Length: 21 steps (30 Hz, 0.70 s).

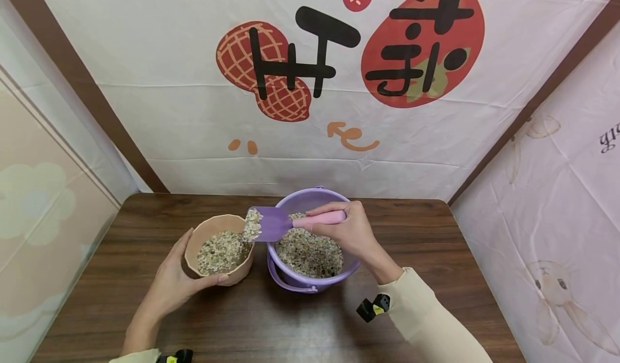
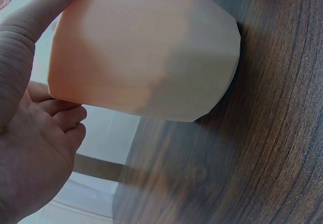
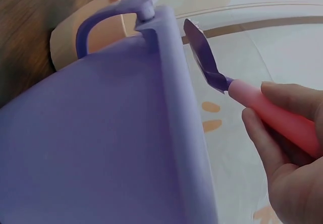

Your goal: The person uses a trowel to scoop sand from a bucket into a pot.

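Observation:
My left hand (image 1: 169,279) grips a peach-coloured faceted bowl (image 1: 243,273), thumb at the near rim and fingers around the far left side. Small mixed-colour gravel (image 1: 220,255) covers the bowl's bottom. In my right hand (image 1: 356,231) is the pink handle of a toy shovel (image 1: 276,224) with a flat purple blade. Pale gravel sits at the blade's tip, which overlaps the bowl's right rim in the head view. Under the shovel stands a lilac bucket (image 1: 317,197) with more gravel (image 1: 310,255) inside. The right wrist view shows the bucket's outer wall (image 3: 101,133) below the shovel.
Bowl and bucket stand close together on a dark wooden table (image 1: 411,228). The bucket's handle (image 1: 286,282) hangs down on its near left side. A printed cloth wall (image 1: 194,137) rises behind the table, with cloth on both sides too.

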Available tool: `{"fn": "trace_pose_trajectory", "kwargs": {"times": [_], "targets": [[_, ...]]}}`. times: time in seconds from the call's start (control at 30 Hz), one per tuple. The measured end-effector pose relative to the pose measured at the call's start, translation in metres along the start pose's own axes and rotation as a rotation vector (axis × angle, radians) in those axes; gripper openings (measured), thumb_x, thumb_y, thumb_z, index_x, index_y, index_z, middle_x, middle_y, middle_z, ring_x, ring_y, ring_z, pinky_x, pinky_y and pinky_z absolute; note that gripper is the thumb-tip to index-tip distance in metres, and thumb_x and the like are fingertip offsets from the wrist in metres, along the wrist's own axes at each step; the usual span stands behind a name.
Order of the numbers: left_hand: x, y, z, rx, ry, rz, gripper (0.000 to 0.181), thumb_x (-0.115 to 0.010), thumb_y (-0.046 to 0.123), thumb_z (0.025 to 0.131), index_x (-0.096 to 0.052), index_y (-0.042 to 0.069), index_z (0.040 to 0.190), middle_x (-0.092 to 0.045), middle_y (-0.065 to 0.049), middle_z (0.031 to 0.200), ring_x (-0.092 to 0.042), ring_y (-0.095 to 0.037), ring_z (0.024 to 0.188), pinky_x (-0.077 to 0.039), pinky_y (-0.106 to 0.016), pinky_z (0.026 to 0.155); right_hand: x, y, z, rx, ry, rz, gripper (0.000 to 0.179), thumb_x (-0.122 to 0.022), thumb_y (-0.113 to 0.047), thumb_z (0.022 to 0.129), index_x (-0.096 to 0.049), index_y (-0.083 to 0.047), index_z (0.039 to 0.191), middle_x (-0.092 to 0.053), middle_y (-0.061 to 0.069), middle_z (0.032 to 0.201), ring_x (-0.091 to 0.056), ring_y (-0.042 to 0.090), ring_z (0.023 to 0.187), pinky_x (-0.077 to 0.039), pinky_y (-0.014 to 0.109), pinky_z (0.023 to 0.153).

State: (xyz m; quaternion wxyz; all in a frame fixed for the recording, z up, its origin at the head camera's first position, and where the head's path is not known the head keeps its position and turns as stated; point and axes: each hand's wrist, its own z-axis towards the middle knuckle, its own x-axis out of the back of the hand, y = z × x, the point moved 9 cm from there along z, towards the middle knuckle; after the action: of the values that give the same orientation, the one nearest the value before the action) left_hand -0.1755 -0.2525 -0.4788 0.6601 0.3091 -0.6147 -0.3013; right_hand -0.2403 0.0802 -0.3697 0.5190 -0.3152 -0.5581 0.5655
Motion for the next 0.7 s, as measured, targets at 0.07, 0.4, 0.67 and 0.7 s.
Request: {"fn": "trace_pose_trajectory", "kwargs": {"times": [0.07,0.4,0.67,0.7], "targets": [[0.000,0.000,0.000,-0.001,-0.001,0.000,0.134,-0.097,0.041,0.065,-0.013,0.004,0.163,-0.024,-0.033,0.159,-0.028,-0.056,0.140,-0.029,-0.075,0.105,-0.004,-0.002,0.004,-0.002,-0.014,-0.023,0.022,-0.090,-0.012,0.077,-0.082,-0.005,0.096,-0.077,0.003,0.082,-0.074,0.017,0.073,-0.058,0.025,0.061],[0.000,0.001,0.001,-0.008,-0.001,0.003,0.134,-0.097,0.041,0.065,-0.013,0.004,0.163,-0.024,-0.032,0.159,-0.029,-0.056,0.140,-0.030,-0.074,0.105,-0.015,-0.011,0.015,0.002,-0.047,-0.171,0.019,-0.090,-0.014,0.077,-0.083,-0.014,0.094,-0.077,-0.007,0.080,-0.073,0.013,0.078,-0.057,0.026,0.063],[0.001,0.002,0.001,-0.010,0.005,0.009,0.134,-0.097,0.041,0.064,-0.014,0.004,0.162,-0.026,-0.032,0.159,-0.030,-0.056,0.140,-0.030,-0.074,0.104,-0.020,-0.020,0.020,0.031,-0.052,-0.222,0.020,-0.090,-0.013,0.076,-0.083,-0.012,0.094,-0.077,-0.005,0.084,-0.071,0.010,0.084,-0.056,0.026,0.065],[0.001,0.002,0.000,-0.010,0.006,0.012,0.134,-0.097,0.041,0.064,-0.014,0.004,0.162,-0.026,-0.032,0.158,-0.030,-0.056,0.139,-0.030,-0.074,0.104,-0.021,-0.021,0.021,0.038,-0.052,-0.230,0.019,-0.090,-0.013,0.076,-0.083,-0.012,0.093,-0.077,-0.005,0.085,-0.071,0.010,0.084,-0.056,0.026,0.065]]}}
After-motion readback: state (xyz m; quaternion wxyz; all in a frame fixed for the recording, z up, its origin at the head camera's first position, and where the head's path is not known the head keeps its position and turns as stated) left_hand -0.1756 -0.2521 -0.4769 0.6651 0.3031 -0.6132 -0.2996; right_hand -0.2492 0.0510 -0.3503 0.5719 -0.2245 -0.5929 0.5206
